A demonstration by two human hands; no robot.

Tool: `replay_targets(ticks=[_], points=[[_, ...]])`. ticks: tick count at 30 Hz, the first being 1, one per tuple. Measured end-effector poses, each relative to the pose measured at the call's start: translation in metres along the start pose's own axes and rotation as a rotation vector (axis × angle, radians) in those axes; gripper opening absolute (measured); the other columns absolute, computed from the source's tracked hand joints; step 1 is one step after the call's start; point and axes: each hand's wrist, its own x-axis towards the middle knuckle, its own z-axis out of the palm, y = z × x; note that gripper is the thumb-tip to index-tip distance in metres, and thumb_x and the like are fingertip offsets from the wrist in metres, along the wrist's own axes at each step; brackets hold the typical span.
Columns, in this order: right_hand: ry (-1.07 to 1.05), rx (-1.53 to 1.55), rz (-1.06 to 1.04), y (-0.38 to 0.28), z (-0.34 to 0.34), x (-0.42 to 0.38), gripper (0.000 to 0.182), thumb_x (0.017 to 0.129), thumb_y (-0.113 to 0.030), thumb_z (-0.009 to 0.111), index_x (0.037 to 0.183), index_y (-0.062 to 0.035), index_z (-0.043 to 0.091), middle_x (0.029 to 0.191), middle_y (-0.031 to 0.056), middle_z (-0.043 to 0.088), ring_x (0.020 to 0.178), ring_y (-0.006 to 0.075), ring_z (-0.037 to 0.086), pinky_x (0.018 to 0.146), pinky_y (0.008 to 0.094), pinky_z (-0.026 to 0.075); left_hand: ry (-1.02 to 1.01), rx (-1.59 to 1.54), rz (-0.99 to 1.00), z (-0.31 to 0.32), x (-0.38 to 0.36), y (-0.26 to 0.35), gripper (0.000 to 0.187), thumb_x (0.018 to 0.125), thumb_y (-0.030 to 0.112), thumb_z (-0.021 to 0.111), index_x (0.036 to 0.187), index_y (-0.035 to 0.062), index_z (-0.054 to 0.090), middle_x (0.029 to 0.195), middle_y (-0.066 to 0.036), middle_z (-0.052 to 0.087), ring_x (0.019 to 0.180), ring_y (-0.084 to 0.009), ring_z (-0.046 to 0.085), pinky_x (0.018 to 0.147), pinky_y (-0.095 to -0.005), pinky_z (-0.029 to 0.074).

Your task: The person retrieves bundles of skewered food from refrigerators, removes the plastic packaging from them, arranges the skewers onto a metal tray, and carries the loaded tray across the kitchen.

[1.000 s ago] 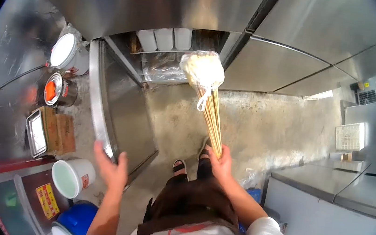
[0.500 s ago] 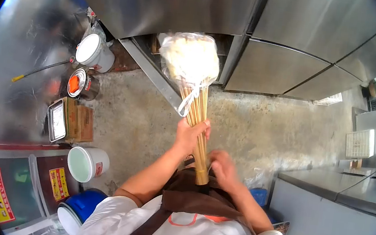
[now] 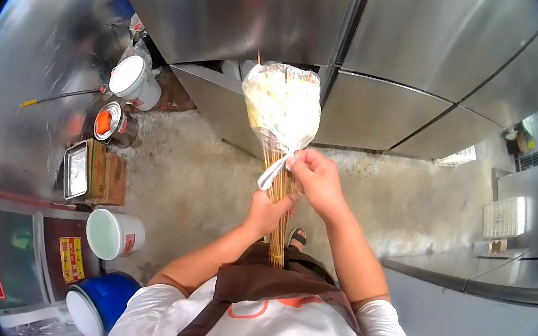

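A thick bundle of wooden skewers [image 3: 279,236] points away from my body, its bare lower ends close to my brown apron. Pale food pieces on the far ends sit inside a clear plastic bag [image 3: 284,103], gathered and tied around the sticks. My left hand [image 3: 269,210] is wrapped round the bare sticks below the bag. With thumb and fingers pinched, my right hand [image 3: 313,179] grips the bag's knotted neck. A twisted white tail of the bag hangs to the left of the sticks.
Ahead stand steel cabinets [image 3: 393,113], one lower door [image 3: 222,112] ajar. Along the left are a lidded white bucket [image 3: 137,81], a tin [image 3: 115,123], cardboard boxes [image 3: 115,177], an uncovered bucket [image 3: 114,235] and a blue barrel [image 3: 106,302]. A steel-topped counter [image 3: 457,275] is at right.
My right hand has come up from beside the skewer ends to the bag's neck and closed on it. The cabinet door ahead stands less far open.
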Motion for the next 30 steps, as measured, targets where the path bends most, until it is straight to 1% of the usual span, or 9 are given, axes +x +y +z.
replay_targets(ticks=[5,9,11,13,14,17,24,29,30], points=[[-0.364,0.143,0.113,-0.012,-0.010,-0.041,0.010,0.085,-0.012,0.057,0.084,-0.0022,0.053,0.063,0.0004,0.051,0.048,0.0063,0.043,0.044,0.0213,0.036,0.129,-0.126,0.219,0.005,-0.004,-0.003,0.031,0.081,0.002,0.059,0.108,0.0028,0.042,0.080,-0.005,0.057,0.059,-0.0131,0.057,0.050,-0.0253,0.047],[-0.519,0.718,0.135,-0.010,-0.036,-0.043,0.009,0.086,-0.008,0.055,0.088,0.0004,0.054,0.065,-0.0002,0.048,0.046,0.0075,0.037,0.050,0.0204,0.038,0.039,-0.165,0.081,0.003,-0.013,0.011,0.031,0.084,0.006,0.058,0.110,0.0022,0.040,0.085,-0.008,0.057,0.064,-0.0151,0.059,0.055,-0.0279,0.050],[-0.512,0.698,0.084,-0.005,-0.034,-0.040,0.011,0.088,-0.007,0.052,0.095,0.0013,0.055,0.069,0.0004,0.050,0.048,0.0097,0.041,0.051,0.0233,0.040,-0.030,-0.187,0.046,0.006,-0.013,0.014,0.033,0.084,0.004,0.057,0.113,0.0018,0.040,0.089,-0.009,0.058,0.066,-0.0161,0.060,0.056,-0.0287,0.051],[0.052,-0.121,-0.413,-0.002,-0.019,-0.030,0.016,0.086,-0.007,0.054,0.100,-0.0009,0.056,0.074,0.0050,0.053,0.054,0.0119,0.049,0.054,0.0285,0.044,-0.039,-0.197,0.074,0.014,-0.013,0.016,0.033,0.085,0.002,0.056,0.114,0.0010,0.041,0.095,-0.010,0.057,0.071,-0.0168,0.060,0.057,-0.0293,0.052],[0.116,-0.546,-0.568,-0.010,-0.021,-0.030,0.024,0.079,-0.006,0.059,0.102,-0.0037,0.057,0.077,0.0073,0.053,0.062,0.0171,0.056,0.058,0.0334,0.046,-0.039,-0.195,0.061,0.015,-0.013,0.016,0.032,0.085,0.002,0.055,0.113,0.0008,0.041,0.096,-0.009,0.057,0.073,-0.0170,0.060,0.059,-0.0295,0.053],[0.237,-0.992,-0.794,-0.018,-0.010,-0.020,0.033,0.069,-0.004,0.062,0.102,-0.0060,0.057,0.079,0.0092,0.053,0.065,0.0244,0.057,0.058,0.0350,0.046,-0.050,-0.183,0.062,0.018,-0.015,0.016,0.031,0.085,0.002,0.055,0.113,0.0005,0.041,0.096,-0.009,0.057,0.077,-0.0172,0.060,0.061,-0.0300,0.054],[0.380,-0.944,-1.056,-0.017,-0.017,-0.002,0.023,0.067,-0.001,0.063,0.088,-0.0037,0.054,0.072,0.0103,0.056,0.059,0.0289,0.057,0.053,0.0340,0.046,0.018,-0.096,0.063,0.023,-0.019,0.019,0.034,0.085,0.004,0.055,0.113,-0.0013,0.038,0.094,-0.010,0.057,0.076,-0.0166,0.061,0.061,-0.0293,0.054],[0.539,-0.786,-1.045,0.003,-0.049,0.012,0.017,0.072,-0.004,0.061,0.087,-0.0037,0.053,0.071,0.0106,0.054,0.057,0.0257,0.056,0.050,0.0337,0.044,0.045,-0.117,0.050,0.026,-0.013,0.020,0.030,0.086,0.005,0.054,0.111,-0.0034,0.038,0.095,-0.012,0.059,0.074,-0.0177,0.062,0.060,-0.0281,0.054],[0.629,-0.722,-0.892,0.014,-0.058,0.016,0.016,0.075,-0.006,0.059,0.089,-0.0032,0.051,0.069,0.0100,0.055,0.056,0.0225,0.056,0.049,0.0320,0.044,0.052,-0.135,0.033,0.024,-0.012,0.018,0.028,0.087,0.005,0.053,0.110,-0.0032,0.039,0.093,-0.012,0.059,0.073,-0.0179,0.062,0.060,-0.0282,0.054]])
